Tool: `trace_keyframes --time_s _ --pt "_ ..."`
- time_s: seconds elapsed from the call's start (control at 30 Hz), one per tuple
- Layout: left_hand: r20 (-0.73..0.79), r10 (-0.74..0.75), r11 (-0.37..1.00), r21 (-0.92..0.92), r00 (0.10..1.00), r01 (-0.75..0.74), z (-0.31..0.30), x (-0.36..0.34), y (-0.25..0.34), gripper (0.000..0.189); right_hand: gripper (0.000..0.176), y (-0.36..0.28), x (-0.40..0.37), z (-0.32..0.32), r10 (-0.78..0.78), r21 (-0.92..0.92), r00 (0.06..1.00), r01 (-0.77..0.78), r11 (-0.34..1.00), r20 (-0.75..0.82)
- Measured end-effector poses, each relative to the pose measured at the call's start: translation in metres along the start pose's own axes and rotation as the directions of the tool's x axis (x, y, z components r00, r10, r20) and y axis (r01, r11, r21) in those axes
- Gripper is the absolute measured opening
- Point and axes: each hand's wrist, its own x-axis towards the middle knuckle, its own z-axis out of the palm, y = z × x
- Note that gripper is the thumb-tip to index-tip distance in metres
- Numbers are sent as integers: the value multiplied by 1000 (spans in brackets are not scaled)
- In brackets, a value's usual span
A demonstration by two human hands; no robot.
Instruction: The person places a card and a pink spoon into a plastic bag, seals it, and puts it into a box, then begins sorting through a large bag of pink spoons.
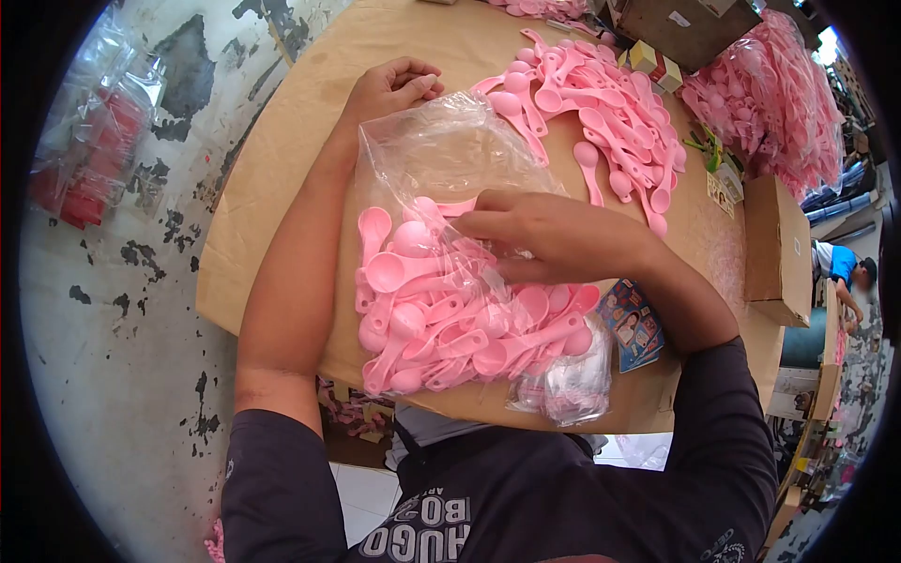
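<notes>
A clear plastic bag lies on the table, and many pink measuring spoons are heaped at its near end. My right hand is over this heap, its fingers bent around the handle end of a pink spoon; the fingertips are partly hidden. Beyond the bag's far left corner, my left hand rests on the table with its fingers curled in, and nothing shows in them. Several loose pink spoons form a pile at the far right of the bag.
Folded clear bags and printed cards lie by the near edge. At right stand a cardboard box, green-handled snips and a large bag of pink spoons. Another person bends over at far right.
</notes>
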Motion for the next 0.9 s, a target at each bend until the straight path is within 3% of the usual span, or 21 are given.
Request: trace_keyframes --time_s 0.17,0.23,0.37,0.47,0.53,0.77,0.83,0.87,0.9 --pt "-18 -32 999 15 999 32 2 0 2 26 52 0 4 13 -47 66 999 45 997 25" --pt "-15 -28 999 22 999 29 1 0 2 26 35 -1 6 10 16 43 997 -20 999 77" --pt "-12 -11 1000 24 1000 11 1 0 2 27 36 3 0 0 -13 -22 999 14 1000 45" --pt "-7 -24 1000 14 1000 25 0 1 0 28 30 -1 -3 -20 83 -1 994 -84 996 77" --pt "-4 -14 1000 15 1000 14 -2 3 -4 28 29 4 -7 -26 56 -48 993 -61 997 -104" --pt "-18 -42 999 17 999 42 0 1 -1 27 26 4 -19 -52 50 -50 967 -64 997 -251" --pt "-4 -30 1000 -3 1000 30 -1 2 -3 27 22 -2 -22 -63 272 96 931 -256 962 -245" --pt "10 -18 1000 -22 1000 19 -2 3 -3 27 18 2 -24 -65 113 -77 924 -151 986 -366" --pt "9 -16 1000 -22 1000 16 -3 4 -4 27 18 2 -25 -68 112 -79 924 -151 985 -366"
